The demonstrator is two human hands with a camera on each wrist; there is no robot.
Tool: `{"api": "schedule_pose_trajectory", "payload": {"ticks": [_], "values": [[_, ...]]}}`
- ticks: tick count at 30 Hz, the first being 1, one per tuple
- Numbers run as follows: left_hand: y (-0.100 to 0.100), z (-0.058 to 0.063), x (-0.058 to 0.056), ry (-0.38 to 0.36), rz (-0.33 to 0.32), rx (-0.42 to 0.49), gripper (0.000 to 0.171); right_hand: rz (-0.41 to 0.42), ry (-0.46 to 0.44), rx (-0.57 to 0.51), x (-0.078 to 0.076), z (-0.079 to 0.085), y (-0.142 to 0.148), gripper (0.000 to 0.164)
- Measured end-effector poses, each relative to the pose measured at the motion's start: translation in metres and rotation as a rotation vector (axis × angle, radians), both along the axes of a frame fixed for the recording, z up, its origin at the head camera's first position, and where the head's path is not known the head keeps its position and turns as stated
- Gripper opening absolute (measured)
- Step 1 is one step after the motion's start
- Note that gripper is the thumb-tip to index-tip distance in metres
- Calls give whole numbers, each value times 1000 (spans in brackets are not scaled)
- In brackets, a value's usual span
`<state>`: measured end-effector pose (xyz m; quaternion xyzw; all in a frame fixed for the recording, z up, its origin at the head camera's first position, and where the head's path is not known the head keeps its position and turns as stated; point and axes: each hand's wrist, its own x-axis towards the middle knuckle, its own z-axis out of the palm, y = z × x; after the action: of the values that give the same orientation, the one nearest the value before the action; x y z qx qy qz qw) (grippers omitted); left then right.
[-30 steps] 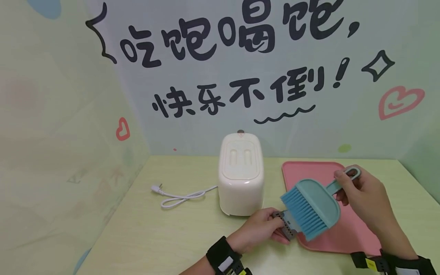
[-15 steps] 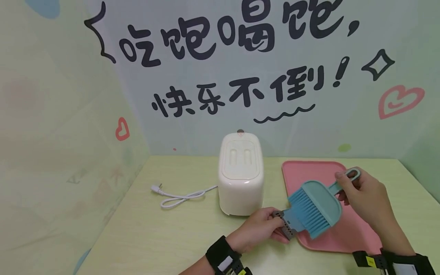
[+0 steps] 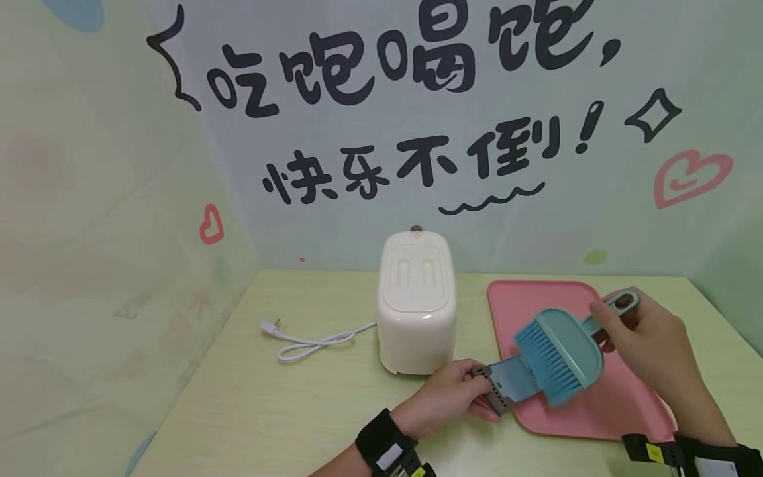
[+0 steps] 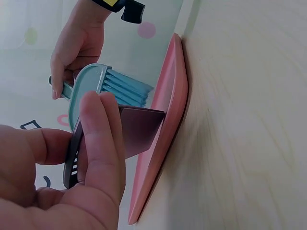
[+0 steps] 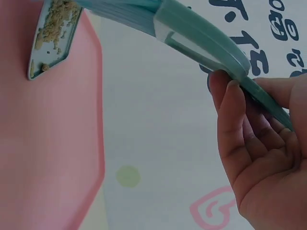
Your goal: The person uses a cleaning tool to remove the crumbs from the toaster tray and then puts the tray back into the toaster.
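My left hand (image 3: pixel 456 394) pinches the perforated grey end of a thin metal crumb tray (image 3: pixel 515 380), which slants over the pink tray's near left corner. In my right hand (image 3: pixel 650 338) is the handle of a light-blue hand brush (image 3: pixel 575 348). Its bristles lie over the crumb tray's far right end in the head view; whether they touch it I cannot tell. A pale dustpan (image 5: pixel 48 62) with brown crumbs (image 5: pixel 56 21) sits on the pink tray in the right wrist view. The brush hides it in the head view.
A white toaster (image 3: pixel 416 324) with a two-slot top stands left of the pink tray (image 3: pixel 620 414). Its white cord (image 3: pixel 316 343) and plug lie on the table further left. A printed wall (image 3: pixel 334 232) closes off the back.
The brush has moved right along the crumb tray, off the end near my left hand, baring more of its metal surface. My left hand has hardly moved.
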<state>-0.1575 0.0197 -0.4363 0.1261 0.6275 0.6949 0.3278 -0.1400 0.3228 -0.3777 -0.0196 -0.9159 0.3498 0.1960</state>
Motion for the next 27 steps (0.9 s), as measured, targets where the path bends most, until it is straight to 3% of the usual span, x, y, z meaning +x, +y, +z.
{"api": "schedule_pose_trajectory", "payload": {"ticks": [4,8,11,20,27], "values": [[-1,1,-1,8,-6,15,29,-26,40,-92,1,3,-5,30],[-1,2,-1,27,-8,17,31,31,-5,-179,-1,2,-14,32],[-1,2,0,48,-6,12,30,49,-13,-162,-3,-3,-19,31],[-2,3,1,115,6,-40,28,-61,24,-44,-5,-12,-6,33],[-3,5,-1,145,-3,-37,26,-138,49,-143,-3,-5,1,37]]}}
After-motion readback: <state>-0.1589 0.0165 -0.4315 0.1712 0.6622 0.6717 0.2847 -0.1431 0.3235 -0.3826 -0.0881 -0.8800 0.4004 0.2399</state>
